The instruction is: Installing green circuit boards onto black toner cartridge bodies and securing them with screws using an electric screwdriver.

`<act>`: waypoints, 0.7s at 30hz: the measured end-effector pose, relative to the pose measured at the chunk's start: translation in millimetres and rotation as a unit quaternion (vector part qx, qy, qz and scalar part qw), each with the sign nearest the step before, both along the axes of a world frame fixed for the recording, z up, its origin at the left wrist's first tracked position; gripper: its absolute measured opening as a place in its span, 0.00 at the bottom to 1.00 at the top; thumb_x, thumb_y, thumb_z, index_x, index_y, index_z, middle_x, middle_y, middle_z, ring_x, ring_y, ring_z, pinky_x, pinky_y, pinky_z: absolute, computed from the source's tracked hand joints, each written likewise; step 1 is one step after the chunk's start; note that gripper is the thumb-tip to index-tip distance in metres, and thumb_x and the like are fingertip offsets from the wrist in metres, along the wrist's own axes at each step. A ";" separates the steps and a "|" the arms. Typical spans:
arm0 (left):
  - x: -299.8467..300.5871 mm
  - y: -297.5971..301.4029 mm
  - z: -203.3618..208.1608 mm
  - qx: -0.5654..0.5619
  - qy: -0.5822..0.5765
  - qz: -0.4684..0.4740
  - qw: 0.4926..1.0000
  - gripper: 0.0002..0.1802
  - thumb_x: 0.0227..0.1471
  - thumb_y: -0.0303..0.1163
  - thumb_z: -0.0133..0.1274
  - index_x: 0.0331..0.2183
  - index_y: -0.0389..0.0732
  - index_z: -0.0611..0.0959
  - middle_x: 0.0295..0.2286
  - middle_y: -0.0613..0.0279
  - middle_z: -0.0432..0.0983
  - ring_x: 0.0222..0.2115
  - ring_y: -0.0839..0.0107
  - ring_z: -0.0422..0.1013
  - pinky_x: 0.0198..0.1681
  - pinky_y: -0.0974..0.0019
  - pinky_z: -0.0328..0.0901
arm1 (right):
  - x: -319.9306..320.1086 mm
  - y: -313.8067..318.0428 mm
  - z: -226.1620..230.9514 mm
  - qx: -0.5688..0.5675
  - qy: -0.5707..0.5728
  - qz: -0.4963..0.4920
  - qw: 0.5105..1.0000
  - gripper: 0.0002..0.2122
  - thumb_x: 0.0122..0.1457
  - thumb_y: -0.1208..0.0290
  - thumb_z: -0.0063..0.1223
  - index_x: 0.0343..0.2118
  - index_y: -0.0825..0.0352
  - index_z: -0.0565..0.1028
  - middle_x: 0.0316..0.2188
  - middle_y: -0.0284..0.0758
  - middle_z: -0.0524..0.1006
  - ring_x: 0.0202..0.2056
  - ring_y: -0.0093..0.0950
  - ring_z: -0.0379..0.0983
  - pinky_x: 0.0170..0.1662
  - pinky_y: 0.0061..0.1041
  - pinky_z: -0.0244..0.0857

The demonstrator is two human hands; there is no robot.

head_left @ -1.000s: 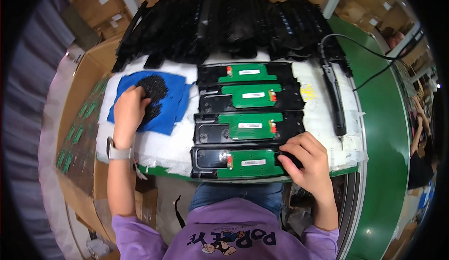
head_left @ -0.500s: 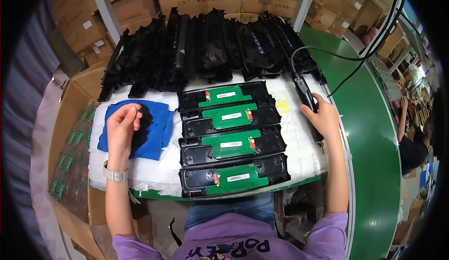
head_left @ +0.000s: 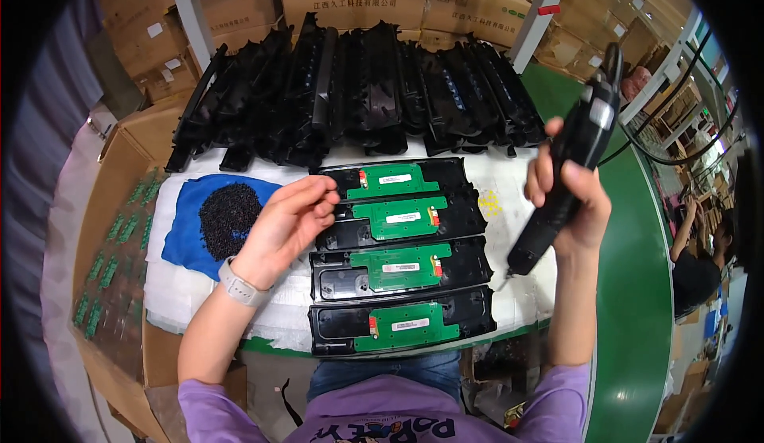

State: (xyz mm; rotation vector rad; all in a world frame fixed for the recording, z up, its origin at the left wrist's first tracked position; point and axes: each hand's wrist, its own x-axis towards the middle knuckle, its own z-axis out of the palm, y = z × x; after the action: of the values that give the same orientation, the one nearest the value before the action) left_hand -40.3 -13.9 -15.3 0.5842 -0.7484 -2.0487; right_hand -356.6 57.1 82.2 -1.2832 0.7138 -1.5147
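My right hand (head_left: 586, 208) is wrapped around a black electric screwdriver (head_left: 535, 238), held up at the right with its bit tilted down to the left. My left hand (head_left: 290, 224) has its fingers pinched together at the left end of the two farthest black panels; what they hold, if anything, is too small to make out. Several black plastic panels lie in a column, the nearest panel (head_left: 469, 308) at the table's front edge. Each carries a green circuit board (head_left: 404, 268) with a white label and a red connector. Left of them, small black screws (head_left: 227, 224) are heaped on a blue cloth (head_left: 185, 232).
Long black plastic housings (head_left: 358, 93) are piled across the back of the table. At the left an open cardboard box (head_left: 119, 144) holds more green boards. A green surface (head_left: 629, 308) runs along the right. The screwdriver's cable (head_left: 676, 160) hangs at the upper right; another person (head_left: 704, 272) is beyond.
My left hand has moved right from the screw pile to the panels. My right hand has gripped the screwdriver and lifted it, turning its bit down to the left.
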 end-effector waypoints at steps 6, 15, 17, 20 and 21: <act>-27.2 1.0 1.5 0.017 0.041 -0.042 0.998 0.08 0.57 0.29 0.43 0.34 0.33 0.74 0.28 0.60 0.71 0.24 0.79 0.64 0.30 0.76 0.62 | 74.9 -51.2 38.0 -0.009 -0.143 0.176 0.974 0.20 0.58 0.64 0.44 0.50 0.72 0.63 0.25 0.35 0.70 0.21 0.25 0.67 0.30 0.27 0.64; -16.7 15.8 -0.3 0.038 -0.005 -0.058 0.998 0.07 0.57 0.29 0.46 0.34 0.35 0.74 0.28 0.63 0.71 0.22 0.82 0.59 0.27 0.78 0.57 | 90.5 -66.6 13.6 -0.149 -0.148 0.237 0.948 0.27 0.57 0.51 0.47 0.52 0.67 0.60 0.19 0.26 0.64 0.16 0.19 0.60 0.30 0.24 0.62; -19.1 15.7 -1.1 0.042 0.002 -0.067 0.997 0.08 0.56 0.29 0.46 0.35 0.35 0.74 0.28 0.63 0.71 0.22 0.81 0.59 0.27 0.78 0.57 | 82.3 -72.2 7.8 -0.163 -0.136 0.243 0.947 0.22 0.57 0.51 0.46 0.47 0.63 0.63 0.19 0.26 0.64 0.16 0.20 0.61 0.30 0.25 0.61; -20.5 18.7 -2.9 0.043 -0.038 -0.055 0.997 0.07 0.55 0.28 0.48 0.36 0.35 0.75 0.29 0.61 0.73 0.22 0.81 0.60 0.26 0.79 0.58 | 85.9 -77.2 1.5 -0.154 -0.149 0.228 0.950 0.21 0.57 0.51 0.46 0.45 0.63 0.63 0.18 0.26 0.64 0.16 0.20 0.61 0.30 0.25 0.61; -21.0 19.9 -2.5 0.031 -0.053 -0.045 0.997 0.07 0.54 0.27 0.49 0.36 0.35 0.75 0.29 0.60 0.73 0.22 0.81 0.61 0.25 0.79 0.58 | 87.5 -77.7 -1.5 -0.146 -0.153 0.226 0.951 0.22 0.58 0.50 0.45 0.46 0.63 0.63 0.18 0.26 0.64 0.16 0.20 0.61 0.30 0.25 0.61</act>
State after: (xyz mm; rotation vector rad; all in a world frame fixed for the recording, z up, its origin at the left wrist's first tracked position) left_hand -61.3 5.9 -17.8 0.7108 -0.7867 -2.1429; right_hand -269.0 -20.6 80.8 -1.2768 -0.0155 -1.4192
